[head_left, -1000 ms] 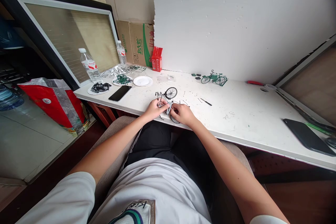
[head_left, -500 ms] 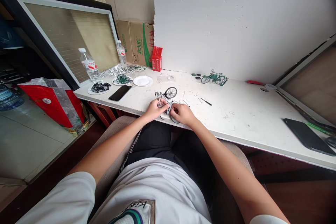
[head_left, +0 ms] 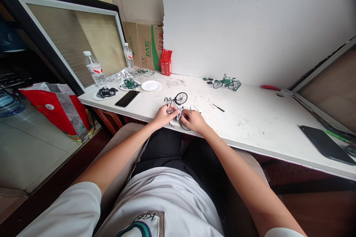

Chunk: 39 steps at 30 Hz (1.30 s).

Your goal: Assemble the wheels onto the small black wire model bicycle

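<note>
A small silver model bicycle (head_left: 178, 104) lies on its side at the near edge of the white table (head_left: 250, 122), its front wheel pointing away from me. My left hand (head_left: 164, 114) is closed on the frame from the left. From the right, my right hand (head_left: 194, 120) pinches the frame near the rear wheel, which shows partly under my fingers. Both hands hide the middle of the bicycle. A thin dark tool (head_left: 218, 107) and several tiny loose parts lie just beyond my right hand.
A finished green model bicycle (head_left: 227, 82) stands at the back by the white foam board. To the left are a black phone (head_left: 127, 98), paper plates with parts (head_left: 151, 86), two water bottles (head_left: 95, 69), a red box (head_left: 166, 62). A second dark phone (head_left: 326, 144) lies far right.
</note>
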Tool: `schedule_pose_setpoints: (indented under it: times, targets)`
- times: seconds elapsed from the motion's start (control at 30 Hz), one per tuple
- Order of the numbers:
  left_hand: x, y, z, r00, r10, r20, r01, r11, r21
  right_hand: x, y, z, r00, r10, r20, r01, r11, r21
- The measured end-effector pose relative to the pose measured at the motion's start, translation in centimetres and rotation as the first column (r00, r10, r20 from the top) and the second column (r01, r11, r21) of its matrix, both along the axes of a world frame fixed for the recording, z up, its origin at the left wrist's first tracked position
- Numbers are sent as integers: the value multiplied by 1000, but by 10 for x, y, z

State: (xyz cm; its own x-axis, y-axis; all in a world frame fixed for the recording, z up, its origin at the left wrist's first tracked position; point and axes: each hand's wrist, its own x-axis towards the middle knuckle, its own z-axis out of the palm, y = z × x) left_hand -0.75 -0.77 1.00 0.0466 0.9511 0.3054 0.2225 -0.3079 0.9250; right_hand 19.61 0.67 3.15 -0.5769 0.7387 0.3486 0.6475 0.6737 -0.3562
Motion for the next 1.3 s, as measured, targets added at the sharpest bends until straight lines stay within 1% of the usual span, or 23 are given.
schedule_pose_setpoints:
  times: [0.13, 0.4, 0.57, 0.9, 1.3]
  targets:
    - [-1, 3, -1, 999, -13, 37, 14, 1000, -22, 0, 0, 1, 1000, -1, -1, 1, 1000, 1]
    - [1, 0, 7, 992, -36, 121, 46, 996, -80, 1, 1, 0, 1000, 10, -9, -10, 1000, 3]
    - [2, -1, 8, 987, -33, 159, 50, 993, -105, 1, 2, -1, 1000, 16, -13, -16, 1000, 9]
    - [0, -1, 10, 985, -47, 168, 66, 992, -110, 1, 2, -1, 1000, 13, -14, -13, 1000, 12]
    - [-1, 1, 5, 982, -38, 186, 58, 993, -103, 1, 2, -2, 1000, 17, -13, -17, 1000, 18]
